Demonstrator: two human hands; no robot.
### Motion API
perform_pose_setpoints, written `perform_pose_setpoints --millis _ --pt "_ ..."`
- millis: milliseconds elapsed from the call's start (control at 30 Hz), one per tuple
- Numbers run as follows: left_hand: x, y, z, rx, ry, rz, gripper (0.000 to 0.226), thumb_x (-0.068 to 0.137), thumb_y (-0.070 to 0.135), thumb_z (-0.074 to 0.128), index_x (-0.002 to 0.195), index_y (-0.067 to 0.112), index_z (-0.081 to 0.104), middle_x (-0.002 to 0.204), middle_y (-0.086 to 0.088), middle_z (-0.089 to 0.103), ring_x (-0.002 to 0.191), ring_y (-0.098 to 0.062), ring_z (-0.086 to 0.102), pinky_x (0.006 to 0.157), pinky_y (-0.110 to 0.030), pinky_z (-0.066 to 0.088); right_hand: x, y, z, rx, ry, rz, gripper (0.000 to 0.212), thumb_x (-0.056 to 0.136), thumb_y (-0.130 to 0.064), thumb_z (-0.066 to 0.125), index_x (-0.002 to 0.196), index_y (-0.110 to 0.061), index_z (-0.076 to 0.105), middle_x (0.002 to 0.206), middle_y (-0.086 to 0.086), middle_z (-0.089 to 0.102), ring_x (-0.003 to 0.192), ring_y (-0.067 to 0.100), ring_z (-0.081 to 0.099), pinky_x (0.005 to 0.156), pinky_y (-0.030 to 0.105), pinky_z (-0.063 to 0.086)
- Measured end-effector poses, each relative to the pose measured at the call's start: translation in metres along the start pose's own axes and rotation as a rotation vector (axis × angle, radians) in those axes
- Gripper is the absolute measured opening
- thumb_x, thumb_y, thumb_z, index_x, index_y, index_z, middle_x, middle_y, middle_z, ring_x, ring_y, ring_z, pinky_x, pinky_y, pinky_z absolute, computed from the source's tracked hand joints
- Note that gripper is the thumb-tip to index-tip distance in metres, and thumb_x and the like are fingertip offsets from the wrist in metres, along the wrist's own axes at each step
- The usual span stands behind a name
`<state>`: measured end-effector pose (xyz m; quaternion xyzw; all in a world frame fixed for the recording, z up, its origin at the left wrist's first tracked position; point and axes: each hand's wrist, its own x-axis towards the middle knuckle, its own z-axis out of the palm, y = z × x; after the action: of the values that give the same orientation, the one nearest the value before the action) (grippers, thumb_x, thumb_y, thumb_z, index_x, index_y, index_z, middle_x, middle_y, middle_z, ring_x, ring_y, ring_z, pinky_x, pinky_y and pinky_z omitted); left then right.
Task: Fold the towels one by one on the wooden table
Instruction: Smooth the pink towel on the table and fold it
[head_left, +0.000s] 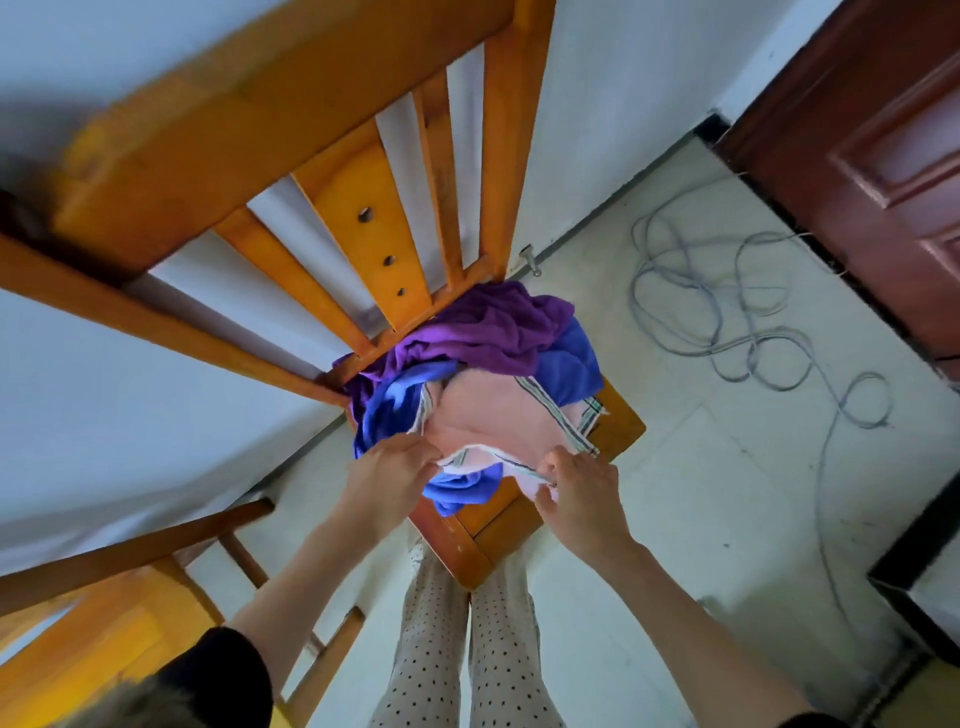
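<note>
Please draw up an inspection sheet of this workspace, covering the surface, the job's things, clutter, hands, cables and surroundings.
Surface: orange wooden chair seat bears the pile; no table identifiable.
Job's things: pink towel with striped border on top; crumpled blue towel and crumpled purple towel beneath and behind it.
Clutter: small metal door stopper at the wall's foot.
Hands: left hand and right hand each pinch the pink towel's near edge.
Cables: loose grey cable coiled on the floor, right of the chair.
Surroundings: dark red wooden door, pale tiled floor, second wooden chair at left.
</note>
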<state>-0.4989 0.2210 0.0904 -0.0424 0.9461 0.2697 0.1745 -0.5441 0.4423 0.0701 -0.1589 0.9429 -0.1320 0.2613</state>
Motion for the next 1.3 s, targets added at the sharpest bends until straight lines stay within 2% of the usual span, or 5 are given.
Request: perform_pose_setpoints --millis 200,333,533,867,1300 --pt "-0.009 0.059 -0.019 -0.060 0.060 0.175 0.022 0.094 0.012 0.050 0.104 0.009 0.069 0.099 -0.005 0.067 0.091 -0.021 0.060 0.075 -0.017 0.034 -0.017 -0.030 -0.022 0.270 0.130 -0.172 0.030 0.080 -0.034 0.070 0.105 -0.017 0.067 0.098 -0.003 0.070 0.086 0.007 0.058 0.083 0.033 0.052" --pt "-0.015 0.075 -0.032 -0.082 0.063 0.171 0.019 0.093 0.012 0.053 0.101 0.009 0.070 0.095 -0.005 0.065 0.086 -0.021 0.060 0.069 -0.014 0.030 -0.032 -0.031 -0.043 0.358 0.171 -0.139 0.016 0.088 -0.023 0.062 0.095 -0.010 0.067 0.088 0.003 0.071 0.076 0.007 0.059 0.066 0.010 0.044" --pt "-0.011 0.097 -0.068 -0.109 0.100 0.161 0.017 0.091 0.013 0.057 0.101 0.008 0.069 0.097 -0.007 0.066 0.088 -0.024 0.060 0.077 -0.029 0.042 -0.044 -0.038 -0.102 0.444 0.263 -0.189 0.014 0.092 -0.015 0.055 0.099 -0.008 0.064 0.094 0.005 0.068 0.083 0.015 0.061 0.074 0.022 0.048" --pt "-0.019 0.157 -0.170 -0.198 0.357 0.320 0.016 0.089 0.012 0.062 0.102 0.007 0.069 0.093 -0.002 0.064 0.071 -0.002 0.047 0.070 -0.001 0.034 -0.063 -0.071 -0.230 0.363 0.459 -0.319 0.012 0.092 -0.013 0.053 0.094 -0.008 0.064 0.092 0.004 0.063 0.082 0.014 0.055 0.072 0.018 0.038" --pt "-0.065 0.145 -0.242 -0.265 0.595 0.257 0.005 0.083 0.012 0.068 0.087 0.015 0.070 0.076 0.020 0.056 0.069 0.004 0.055 0.064 -0.003 0.039 -0.080 -0.113 -0.322 0.370 0.711 -0.474 0.006 0.087 -0.007 0.061 0.084 -0.010 0.065 0.080 -0.005 0.057 0.071 0.002 0.052 0.068 -0.001 0.035"
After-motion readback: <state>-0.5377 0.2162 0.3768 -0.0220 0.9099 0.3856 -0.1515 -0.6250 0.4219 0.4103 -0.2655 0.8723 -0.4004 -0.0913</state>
